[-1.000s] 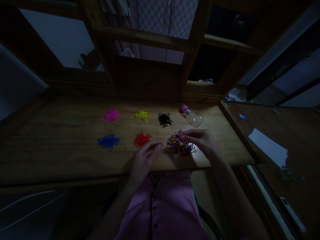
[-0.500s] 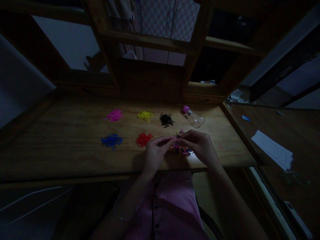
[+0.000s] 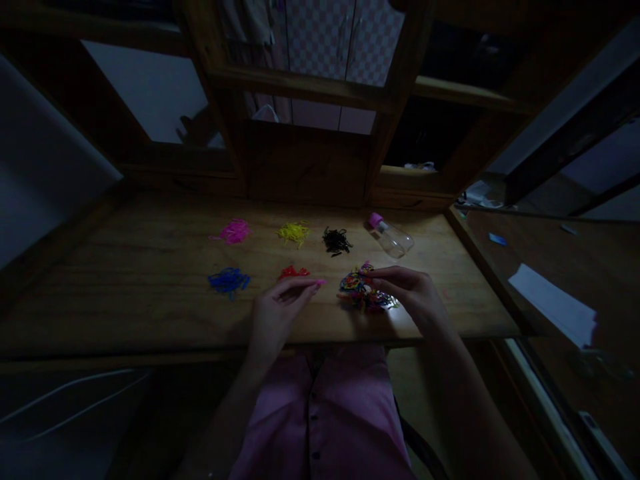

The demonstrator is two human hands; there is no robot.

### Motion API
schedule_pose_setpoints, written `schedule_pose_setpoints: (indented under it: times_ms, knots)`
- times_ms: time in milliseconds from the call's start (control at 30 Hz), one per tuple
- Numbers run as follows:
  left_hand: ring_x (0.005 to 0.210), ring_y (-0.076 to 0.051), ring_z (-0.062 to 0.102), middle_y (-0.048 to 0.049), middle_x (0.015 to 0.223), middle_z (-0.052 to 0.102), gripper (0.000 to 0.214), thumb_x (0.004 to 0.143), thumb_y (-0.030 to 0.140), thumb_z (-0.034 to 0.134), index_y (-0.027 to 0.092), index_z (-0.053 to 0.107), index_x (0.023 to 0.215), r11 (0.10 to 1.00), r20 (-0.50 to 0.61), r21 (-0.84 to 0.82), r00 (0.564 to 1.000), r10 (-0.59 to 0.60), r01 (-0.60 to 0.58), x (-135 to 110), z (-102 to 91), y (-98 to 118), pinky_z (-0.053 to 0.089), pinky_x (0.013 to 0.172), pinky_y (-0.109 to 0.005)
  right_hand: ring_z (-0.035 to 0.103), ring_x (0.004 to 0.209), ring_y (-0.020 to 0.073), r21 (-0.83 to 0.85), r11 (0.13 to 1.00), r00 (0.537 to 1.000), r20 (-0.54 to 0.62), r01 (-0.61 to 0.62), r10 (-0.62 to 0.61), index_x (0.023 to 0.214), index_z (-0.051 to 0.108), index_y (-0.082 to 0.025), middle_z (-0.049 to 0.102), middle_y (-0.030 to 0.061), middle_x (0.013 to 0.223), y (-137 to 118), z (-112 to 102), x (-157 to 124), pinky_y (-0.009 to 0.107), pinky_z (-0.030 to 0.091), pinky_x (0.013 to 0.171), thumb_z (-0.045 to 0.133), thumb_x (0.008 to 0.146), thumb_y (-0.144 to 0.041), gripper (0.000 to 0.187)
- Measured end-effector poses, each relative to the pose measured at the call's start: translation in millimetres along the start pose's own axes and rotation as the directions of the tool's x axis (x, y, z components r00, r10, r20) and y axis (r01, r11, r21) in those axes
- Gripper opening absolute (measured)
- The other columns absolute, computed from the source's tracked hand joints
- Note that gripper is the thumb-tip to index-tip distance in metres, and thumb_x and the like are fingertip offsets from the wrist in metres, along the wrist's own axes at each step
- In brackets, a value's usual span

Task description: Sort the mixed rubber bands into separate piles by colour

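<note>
Small pink rubber bands point(image 3: 321, 283) stick out from the pinched fingertips of my left hand point(image 3: 280, 310), in front of the red pile point(image 3: 294, 272), which the hand partly hides. At the right, my right hand point(image 3: 411, 287) has thumb and forefinger closed over a mixed pile of coloured rubber bands point(image 3: 361, 293); what lies between those fingertips is too small to make out. Single-colour piles lie farther left and back: blue point(image 3: 229, 281), pink point(image 3: 235, 231), yellow point(image 3: 293, 232) and black point(image 3: 337, 241).
A clear bottle with a pink cap point(image 3: 393, 237) lies on its side behind the mixed pile. The wooden desk point(image 3: 125, 267) has shelves at its back. On a lower surface to the right are white papers point(image 3: 553, 303) and a small blue item point(image 3: 497, 239).
My hands were together over the mixed pile. Now they are apart: the left has moved left with the pink bands, while the right stays by the pile.
</note>
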State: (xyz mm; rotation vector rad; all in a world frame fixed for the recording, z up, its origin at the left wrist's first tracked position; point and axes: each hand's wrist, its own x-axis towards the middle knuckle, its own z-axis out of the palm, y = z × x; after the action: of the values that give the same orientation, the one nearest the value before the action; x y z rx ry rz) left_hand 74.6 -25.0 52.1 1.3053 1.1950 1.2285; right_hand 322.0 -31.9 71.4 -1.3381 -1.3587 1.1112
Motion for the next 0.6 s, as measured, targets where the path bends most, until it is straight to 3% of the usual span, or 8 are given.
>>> schedule_pose_setpoints:
  times_ms: [133,267,367,433,533,600]
  knots:
    - [0.090,-0.020,0.071,-0.0045,0.097,0.075,0.022,0.078,0.034,0.070,0.019,0.074,0.094,0.978,-0.187,0.203,0.978,0.095,-0.056,11.3,-47.1,-3.7,0.057,0.087,-0.031,0.067,0.101,0.0246,-0.033,0.999,1.000,-0.005,-0.002,0.002,0.096,0.075,-0.021,0.073,0.0076,0.104,0.0,-2.3,1.3,0.041,0.051,0.093,0.072,0.078,-0.034,0.022]
    - [0.088,-0.018,0.069,-0.0016,0.097,0.074,0.024,0.077,0.034,0.071,0.020,0.073,0.097,0.897,-0.305,0.439,0.931,0.199,-0.048,54.8,-108.1,0.7,0.055,0.085,-0.030,0.067,0.101,0.0252,-0.050,0.998,1.000,-0.004,0.023,-0.023,0.096,0.074,-0.021,0.073,0.0080,0.104,1.5,-1.4,3.1,0.041,0.053,0.092,0.071,0.078,-0.033,0.022]
    - [0.083,-0.013,0.066,0.0011,0.089,0.073,0.027,0.078,0.033,0.071,0.013,0.071,0.096,0.806,-0.236,0.591,0.947,0.217,-0.038,96.3,-143.9,4.7,0.052,0.085,-0.028,0.068,0.098,0.0244,-0.065,0.996,0.998,-0.012,0.056,-0.057,0.093,0.074,-0.020,0.073,0.0077,0.101,2.2,3.9,4.4,0.039,0.054,0.089,0.071,0.078,-0.032,0.019]
    - [0.078,-0.010,0.062,0.0023,0.081,0.071,0.032,0.084,0.037,0.064,0.007,0.068,0.093,0.757,-0.180,0.654,0.966,0.186,-0.024,119.9,-156.3,3.5,0.050,0.084,-0.027,0.068,0.095,0.0234,-0.068,0.995,0.997,-0.011,0.074,-0.074,0.092,0.074,-0.020,0.073,0.0074,0.100,1.8,10.0,5.6,0.037,0.055,0.086,0.072,0.078,-0.031,0.018]
    - [0.077,-0.009,0.059,0.0024,0.078,0.069,0.041,0.089,0.043,0.054,0.004,0.065,0.090,0.698,-0.110,0.715,0.982,0.151,-0.027,141.1,-159.5,-3.7,0.048,0.085,-0.027,0.068,0.095,0.0230,-0.062,0.994,0.996,-0.014,0.090,-0.091,0.091,0.073,-0.020,0.073,0.0074,0.098,-0.2,21.0,7.1,0.037,0.055,0.085,0.073,0.077,-0.031,0.018]
    - [0.083,-0.011,0.059,0.0010,0.088,0.071,0.041,0.090,0.044,0.053,0.004,0.064,0.093,0.686,-0.053,0.722,0.983,0.175,-0.083,143.9,-155.7,-7.9,0.048,0.087,-0.027,0.068,0.095,0.0233,-0.042,0.995,0.996,-0.018,0.092,-0.092,0.091,0.071,-0.019,0.073,0.0075,0.098,-2.1,28.0,7.4,0.037,0.055,0.086,0.074,0.077,-0.031,0.019]
